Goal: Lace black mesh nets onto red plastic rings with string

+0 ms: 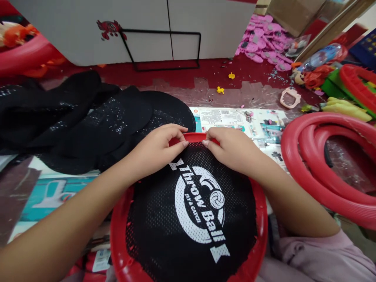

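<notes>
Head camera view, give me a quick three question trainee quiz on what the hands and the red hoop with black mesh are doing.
1. True or false: both hands pinch the far edge of the round red plastic hoop covered with black printed mesh fabric.
2. What lies right of the hoop? A) stacked red plastic rings B) a blue bucket C) a metal pan
3. Fill in: the pile of loose black mesh pieces lies beyond the ____ hand.

Key: 1 true, left hand and right hand meet there; 2 A; 3 left.

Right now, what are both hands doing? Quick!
Left hand: closed, pinching the black net at the red ring.
Right hand: closed, pinching the same net edge.
</notes>
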Available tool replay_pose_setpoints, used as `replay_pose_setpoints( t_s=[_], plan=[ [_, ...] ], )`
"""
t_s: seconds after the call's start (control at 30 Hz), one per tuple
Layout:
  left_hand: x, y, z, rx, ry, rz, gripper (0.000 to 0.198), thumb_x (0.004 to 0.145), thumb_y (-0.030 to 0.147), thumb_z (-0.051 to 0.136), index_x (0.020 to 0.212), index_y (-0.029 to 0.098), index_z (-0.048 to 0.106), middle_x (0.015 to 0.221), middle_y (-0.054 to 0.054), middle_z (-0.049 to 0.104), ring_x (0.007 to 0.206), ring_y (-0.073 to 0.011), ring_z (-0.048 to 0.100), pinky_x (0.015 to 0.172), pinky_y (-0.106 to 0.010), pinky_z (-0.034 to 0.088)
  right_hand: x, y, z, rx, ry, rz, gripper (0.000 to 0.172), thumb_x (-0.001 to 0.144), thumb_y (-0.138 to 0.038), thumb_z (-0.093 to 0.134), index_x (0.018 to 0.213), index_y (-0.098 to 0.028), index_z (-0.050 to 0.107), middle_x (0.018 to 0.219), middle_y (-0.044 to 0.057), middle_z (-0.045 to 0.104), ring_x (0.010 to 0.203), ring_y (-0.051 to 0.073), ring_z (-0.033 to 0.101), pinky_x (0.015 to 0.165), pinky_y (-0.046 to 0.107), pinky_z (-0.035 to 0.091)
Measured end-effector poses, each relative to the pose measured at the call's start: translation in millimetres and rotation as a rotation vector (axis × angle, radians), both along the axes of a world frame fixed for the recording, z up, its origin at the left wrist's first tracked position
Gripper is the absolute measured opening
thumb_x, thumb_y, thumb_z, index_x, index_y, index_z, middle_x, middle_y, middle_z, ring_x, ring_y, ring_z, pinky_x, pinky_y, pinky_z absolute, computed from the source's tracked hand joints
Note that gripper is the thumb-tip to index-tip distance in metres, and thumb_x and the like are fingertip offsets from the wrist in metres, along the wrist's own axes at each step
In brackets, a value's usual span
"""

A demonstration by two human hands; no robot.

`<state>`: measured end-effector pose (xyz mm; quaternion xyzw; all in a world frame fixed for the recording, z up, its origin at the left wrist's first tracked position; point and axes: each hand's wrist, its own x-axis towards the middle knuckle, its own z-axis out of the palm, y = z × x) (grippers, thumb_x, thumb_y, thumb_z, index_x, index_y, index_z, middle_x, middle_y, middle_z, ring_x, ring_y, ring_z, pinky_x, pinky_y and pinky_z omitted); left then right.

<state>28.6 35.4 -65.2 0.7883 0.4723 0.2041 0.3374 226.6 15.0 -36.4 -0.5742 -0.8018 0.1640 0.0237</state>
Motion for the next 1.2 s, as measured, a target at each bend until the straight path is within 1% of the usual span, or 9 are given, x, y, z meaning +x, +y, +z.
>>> replay_pose_setpoints(
  t_s=[0.07,0.17,0.27,0.47,0.6,0.83,0.97,1.1,1.2],
  plan=[
    [0.9,0.1,1.0,-0.021,0.033,0.005,0.023,0.084,0.030,0.052,0.066,0.016,0.056,0.114,-0.006,0.066,0.104,-0.0217,0.060,0.085,-0.032,0.043,-0.4,-0.2,-1.3,0.008,-0.016,-0.012,0.022,0.092,-0.027,0.042,0.087,-0.017,0.061,0.085,0.007,0.067,0.076,0.019,0.057,0.061,0.028,0.031],
    [2.5,1.0,2.5,-0.040,0.095,0.030,0.023,0.085,0.032,0.051,0.072,0.016,0.060,0.100,-0.005,0.070,0.085,-0.0191,0.063,0.071,-0.029,0.042,-0.4,-0.2,-3.6,0.026,-0.033,-0.017,0.022,0.092,-0.027,0.042,0.086,-0.016,0.061,0.087,0.009,0.067,0.077,0.020,0.057,0.062,0.029,0.031],
    [3.4,2.1,3.0,-0.029,0.142,0.048,0.023,0.085,0.034,0.050,0.079,0.016,0.064,0.089,-0.004,0.071,0.070,-0.0161,0.059,0.064,-0.027,0.039,-0.2,0.2,-5.2,0.042,-0.038,-0.008,0.022,0.091,-0.026,0.042,0.087,-0.015,0.061,0.088,0.009,0.067,0.078,0.020,0.058,0.063,0.029,0.031],
    [4.9,3.7,0.6,0.005,0.183,0.041,0.022,0.084,0.033,0.050,0.074,0.016,0.061,0.094,-0.005,0.070,0.075,-0.0171,0.060,0.067,-0.028,0.039,0.0,0.6,-5.9,0.037,-0.034,-0.009,0.021,0.091,-0.026,0.044,0.086,-0.015,0.061,0.088,0.009,0.067,0.079,0.021,0.058,0.064,0.030,0.032],
    [5.0,4.0,0.0,0.007,0.176,0.042,0.021,0.082,0.032,0.051,0.072,0.017,0.059,0.093,-0.005,0.070,0.078,-0.0182,0.061,0.069,-0.029,0.041,0.0,0.9,-6.0,0.035,-0.028,-0.015,0.021,0.090,-0.026,0.045,0.086,-0.015,0.061,0.088,0.008,0.066,0.078,0.020,0.057,0.064,0.029,0.032],
    [3.0,3.4,1.1,-0.064,0.095,0.067,0.019,0.077,0.027,0.053,0.061,0.017,0.054,0.097,-0.004,0.071,0.081,-0.0187,0.064,0.067,-0.028,0.042,0.8,1.0,-5.0,0.020,-0.004,-0.014,0.019,0.090,-0.025,0.046,0.085,-0.015,0.061,0.087,0.007,0.066,0.078,0.018,0.056,0.064,0.028,0.032],
    [0.4,4.4,-0.4,-0.109,0.036,0.047,0.016,0.076,0.026,0.055,0.063,0.017,0.057,0.102,-0.003,0.071,0.085,-0.0182,0.064,0.068,-0.027,0.043,1.8,0.7,-5.7,0.019,0.007,-0.010,0.020,0.090,-0.026,0.046,0.083,-0.015,0.062,0.086,0.007,0.066,0.077,0.018,0.056,0.064,0.028,0.032],
    [2.3,5.0,-0.9,-0.095,0.077,0.071,0.018,0.077,0.029,0.054,0.064,0.017,0.058,0.097,-0.004,0.071,0.081,-0.0180,0.063,0.066,-0.026,0.042,1.6,1.6,-5.7,0.015,0.005,-0.011,0.021,0.090,-0.027,0.046,0.084,-0.015,0.062,0.086,0.007,0.066,0.077,0.018,0.056,0.064,0.028,0.032],
    [5.4,4.9,-0.1,-0.046,0.152,0.084,0.021,0.080,0.032,0.051,0.070,0.016,0.060,0.087,-0.004,0.070,0.074,-0.0168,0.060,0.065,-0.027,0.040,0.9,2.2,-5.3,0.027,0.002,-0.018,0.021,0.090,-0.027,0.046,0.084,-0.015,0.062,0.087,0.007,0.066,0.077,0.018,0.056,0.065,0.028,0.032]
  ],
)
